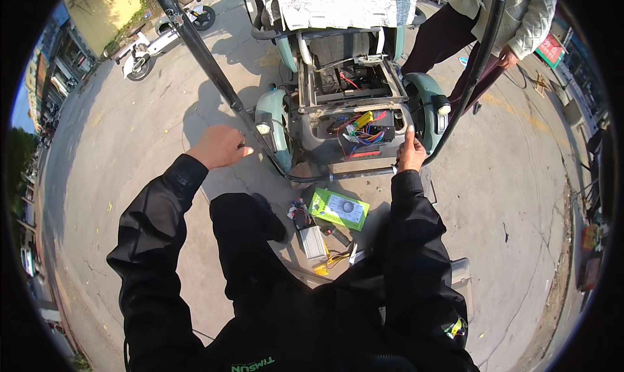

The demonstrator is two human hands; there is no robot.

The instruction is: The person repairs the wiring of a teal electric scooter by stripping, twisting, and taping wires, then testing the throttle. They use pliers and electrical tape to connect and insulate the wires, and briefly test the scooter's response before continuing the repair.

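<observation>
Off to the left, in the air beside a black tube frame, my left hand is closed with its thumb sticking out; nothing shows in it. My right hand is at the frame's near right corner, its fingers curled round the tube and its thumb pointing up. Between the hands stands an opened vehicle with green fenders. A black box with a bundle of coloured wires lies on its floor panel. A red strip sits just in front of the wires.
On the ground before me lie a green and white carton, a silver finned box with wires, and a dark-handled tool. Someone in a light jacket stands at the right. White scooters are parked at the far left.
</observation>
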